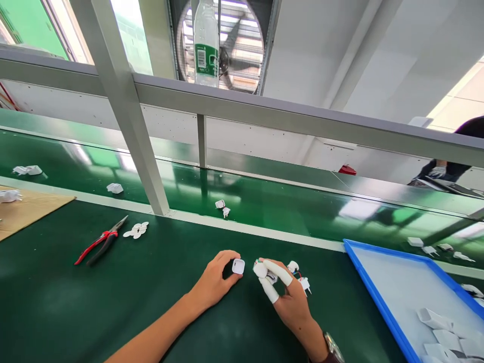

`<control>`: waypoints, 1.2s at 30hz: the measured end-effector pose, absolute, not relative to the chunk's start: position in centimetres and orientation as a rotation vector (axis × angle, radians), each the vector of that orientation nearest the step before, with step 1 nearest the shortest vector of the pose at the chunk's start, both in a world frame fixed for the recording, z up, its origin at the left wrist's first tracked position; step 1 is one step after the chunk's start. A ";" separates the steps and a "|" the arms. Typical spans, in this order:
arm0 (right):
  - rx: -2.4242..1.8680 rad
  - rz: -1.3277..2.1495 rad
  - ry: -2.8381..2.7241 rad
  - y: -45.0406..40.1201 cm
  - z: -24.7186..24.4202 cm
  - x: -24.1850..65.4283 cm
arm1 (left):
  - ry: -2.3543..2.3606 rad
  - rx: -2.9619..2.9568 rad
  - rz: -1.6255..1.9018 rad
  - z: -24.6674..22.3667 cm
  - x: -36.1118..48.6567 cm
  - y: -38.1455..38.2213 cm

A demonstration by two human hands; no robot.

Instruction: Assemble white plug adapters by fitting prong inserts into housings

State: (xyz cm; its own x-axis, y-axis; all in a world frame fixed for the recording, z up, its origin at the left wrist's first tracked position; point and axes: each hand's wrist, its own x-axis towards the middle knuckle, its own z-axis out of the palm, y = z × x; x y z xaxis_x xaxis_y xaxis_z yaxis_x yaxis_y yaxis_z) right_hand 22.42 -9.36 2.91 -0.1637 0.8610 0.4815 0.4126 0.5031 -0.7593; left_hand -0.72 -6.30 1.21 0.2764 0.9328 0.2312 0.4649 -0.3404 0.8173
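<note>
My left hand (214, 280) pinches a small white square plastic housing (238, 266), its open end toward me. Facing it across a narrow gap, my right hand (295, 305) has white finger covers on thumb and finger and grips a small white plastic part (259, 269) with a bit of green at its edge. Behind the right hand lies a white plug piece (304, 285) with pins and thin coloured wires; whether it connects to the held part is hidden by the fingers.
Red-and-black pliers (103, 241) and flat white pieces (136, 230) lie left on the green table. A blue-rimmed tray (372, 290) holding white housings stands right. Beyond a pale ledge, a green belt (283, 212) carries small white parts. A metal post (132, 121) rises ahead.
</note>
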 end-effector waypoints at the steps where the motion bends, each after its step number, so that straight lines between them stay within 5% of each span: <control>1: -1.036 0.544 -1.785 -9.4 3.0 22.3 | 1.216 1.906 0.991 1.3 -0.5 -6.5; 17: -0.789 0.318 -1.762 -10.1 3.8 21.3 | 0.578 0.737 0.973 3.9 -0.2 -7.9; 36: -0.765 0.297 -1.949 -11.2 3.7 20.8 | 0.598 0.716 0.919 4.8 0.1 -8.4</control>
